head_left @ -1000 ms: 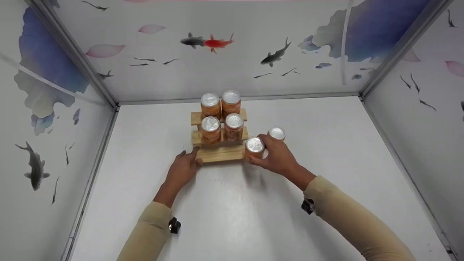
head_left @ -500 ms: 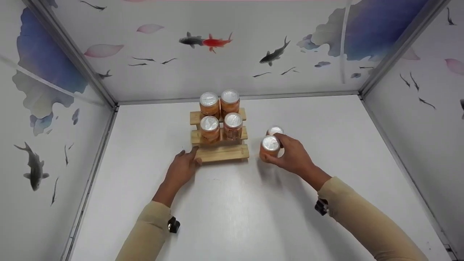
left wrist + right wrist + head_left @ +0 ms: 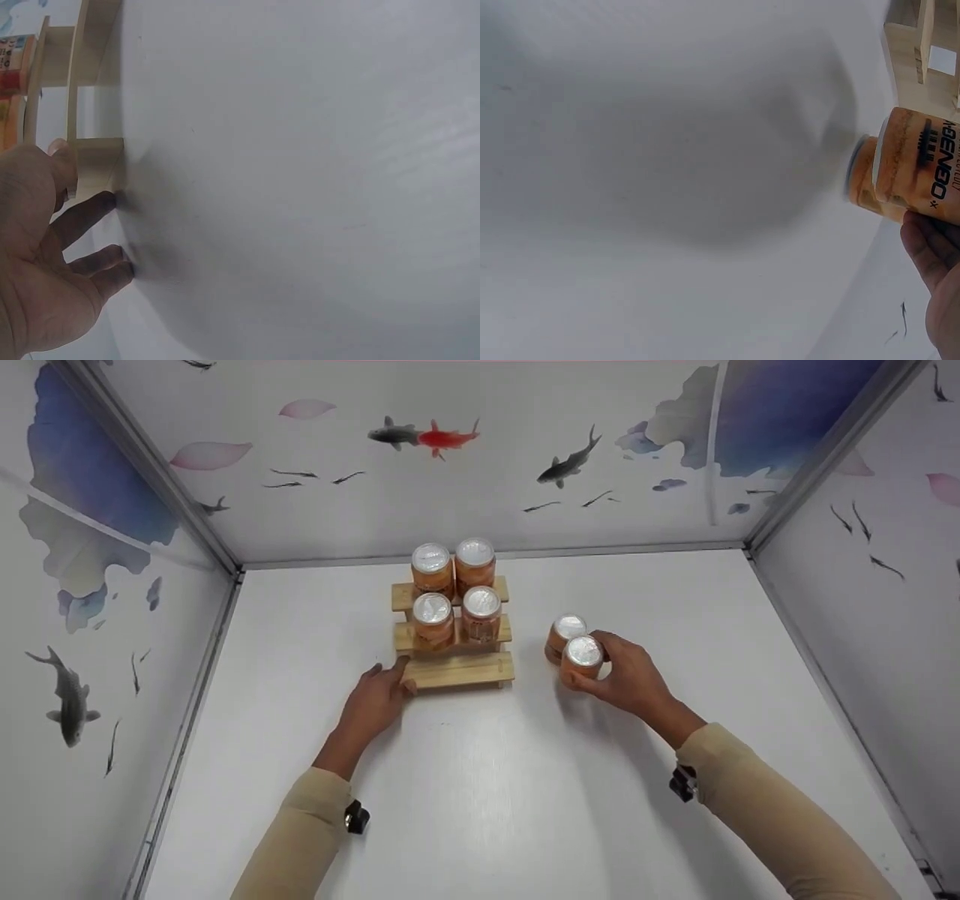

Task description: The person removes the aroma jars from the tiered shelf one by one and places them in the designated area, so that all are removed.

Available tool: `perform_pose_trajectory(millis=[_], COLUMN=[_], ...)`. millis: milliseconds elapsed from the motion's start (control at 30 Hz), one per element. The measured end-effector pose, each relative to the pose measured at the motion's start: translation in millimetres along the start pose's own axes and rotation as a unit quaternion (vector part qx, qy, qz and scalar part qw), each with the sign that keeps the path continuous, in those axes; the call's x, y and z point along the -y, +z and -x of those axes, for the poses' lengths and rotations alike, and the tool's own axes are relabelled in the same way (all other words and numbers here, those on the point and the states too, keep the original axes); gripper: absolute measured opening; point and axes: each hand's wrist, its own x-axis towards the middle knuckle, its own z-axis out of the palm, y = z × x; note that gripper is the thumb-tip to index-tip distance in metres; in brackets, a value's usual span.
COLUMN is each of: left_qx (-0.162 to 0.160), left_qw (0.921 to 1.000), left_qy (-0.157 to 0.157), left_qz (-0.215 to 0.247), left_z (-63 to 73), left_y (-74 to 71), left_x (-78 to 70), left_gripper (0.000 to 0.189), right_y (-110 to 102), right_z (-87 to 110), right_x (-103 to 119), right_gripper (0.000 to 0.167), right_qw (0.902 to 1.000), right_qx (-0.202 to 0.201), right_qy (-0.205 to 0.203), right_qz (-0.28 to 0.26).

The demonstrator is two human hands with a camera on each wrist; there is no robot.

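Observation:
My left hand [image 3: 373, 701] pinches the left end of the bottom step of a three-step wooden rack [image 3: 461, 670]. In the left wrist view its thumb lies on the plank, while the fingers [image 3: 88, 217] reach down beside it toward the table. Right of the rack, my right hand [image 3: 636, 679] holds an orange can [image 3: 581, 661] with a silver lid between thumb and fingers. Dark lettering shows on that can [image 3: 919, 161] in the right wrist view. A matching can [image 3: 561, 639] stands just behind it, partly hidden.
Two similar cans stand on the rack's top step, including one at the left [image 3: 432, 570]; two more fill the middle step, one at the right [image 3: 481, 615]. The bottom step holds none. White walls [image 3: 480, 510] with painted fish enclose the white table [image 3: 465, 780] behind and at both sides.
My right hand has carried its can rightward from the bottom step's right end to the front of the other can. My left hand keeps its place on the rack.

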Motion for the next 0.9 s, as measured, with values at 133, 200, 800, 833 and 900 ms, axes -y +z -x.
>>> perform_pose_trajectory(millis=[133,200,800,833,900], left_qx=[0.003,0.004,0.018,0.019,0.021], left_qw=[1.0000,1.0000,0.9994,0.9994,0.9992], left_qy=[-0.001,-0.001,-0.028,-0.030,-0.034], left_qz=[0.004,0.007,0.004,0.004,0.003], left_z=[0.4,1.0,-1.3,-1.2,-1.2], left_y=[-1.5,-2.2,-1.0,-1.1,-0.5], left_x=[-0.5,-0.9,-0.7,-1.1,-1.3], left_gripper=[0.052,0.053,0.058,0.058,0.058], right_y=[-3,-4,-12,-12,-12], right_z=[2.5,3.3,-3.7,-4.7,-6.4], right_x=[-10,-15,-48,-49,-50], right_gripper=[0.068,0.066,0.068,0.066,0.063], right_qw=[1.0000,0.9999,0.9940,0.9939,0.9939], right_qx=[-0.002,-0.004,0.017,0.015,0.011], right_qy=[0.007,0.011,0.108,0.109,0.109], right_qz=[0.001,0.001,0.007,0.006,0.006])
